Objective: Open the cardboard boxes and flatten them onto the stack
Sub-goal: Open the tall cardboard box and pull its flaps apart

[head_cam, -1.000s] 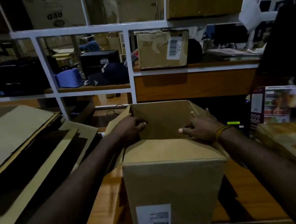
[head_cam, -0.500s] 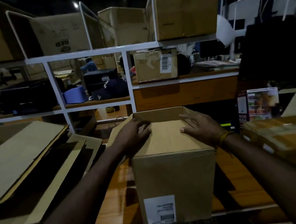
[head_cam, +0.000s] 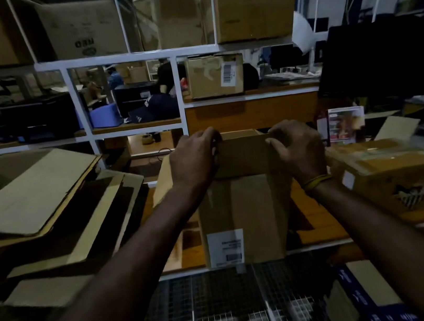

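The white shelving frame (head_cam: pixel 118 57) spans the far side of the scene; large cartons (head_cam: pixel 253 0) stand on its top level. On its middle level, right of centre, sits a small carton with a barcode label (head_cam: pixel 216 76); a dark cap (head_cam: pixel 153 110) lies to the left of that carton.

The stack of flattened cardboard (head_cam: pixel 31 192) occupies the left of the scene, its sheets overlapping and tilted, the uppermost sheet sloping up toward the far left.

The cardboard box (head_cam: pixel 243 210) stands upright on the wooden bench (head_cam: pixel 323 229) at centre, directly in front of me and just to the right of the stack. A white label (head_cam: pixel 226 247) is fixed low on its near face, close to the near edge of the bench. Its top flaps lie folded down.

A sealed brown parcel (head_cam: pixel 389 175) rests on the bench to the right of the box, near my right wrist. A printed retail carton (head_cam: pixel 344 125) stands upright farther off, behind the parcel.

My left hand (head_cam: pixel 194 160) is on the far left top edge of the box, fingers curled over the flap and gripping it. My right hand (head_cam: pixel 297 147) grips the far right top edge in the same way, fingers curled round the flap. A yellow band (head_cam: pixel 317 181) circles my right wrist.

Wire mesh (head_cam: pixel 229 317) lies below the near edge of the bench.
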Motion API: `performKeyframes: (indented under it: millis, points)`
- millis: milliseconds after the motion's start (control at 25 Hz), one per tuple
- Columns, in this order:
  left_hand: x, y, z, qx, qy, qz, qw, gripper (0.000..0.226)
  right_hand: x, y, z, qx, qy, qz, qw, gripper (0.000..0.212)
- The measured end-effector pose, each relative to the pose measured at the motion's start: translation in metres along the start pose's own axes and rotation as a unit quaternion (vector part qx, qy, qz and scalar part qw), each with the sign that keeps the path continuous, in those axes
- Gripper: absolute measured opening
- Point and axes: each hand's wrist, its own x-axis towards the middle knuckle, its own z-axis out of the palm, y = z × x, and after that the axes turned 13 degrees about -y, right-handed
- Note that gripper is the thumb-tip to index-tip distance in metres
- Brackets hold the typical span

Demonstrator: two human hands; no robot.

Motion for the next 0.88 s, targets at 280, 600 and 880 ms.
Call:
performKeyframes:
  millis: [280, 600, 880]
  points:
    - [-0.03, 0.009, -0.031, -0.026, -0.178, 0.004, 0.984, 0.025, -0.05, -0.011, -0.019, -0.012, -0.06, -0.036, 0.997, 0.028]
    - [-0.026, 0.009, -0.023, -0.074, -0.399, -0.019, 0.914, 0.043, -0.07, -0.002, -0.014, 0.042, -0.159, -0.031, 0.986, 0.036]
    - [-0.029, -0.001, 0.024, -0.096, -0.465, -0.084, 0.876, 0.081, -0.086, -0.001, 0.023, 0.053, -0.197, 0.168, 0.964, 0.034]
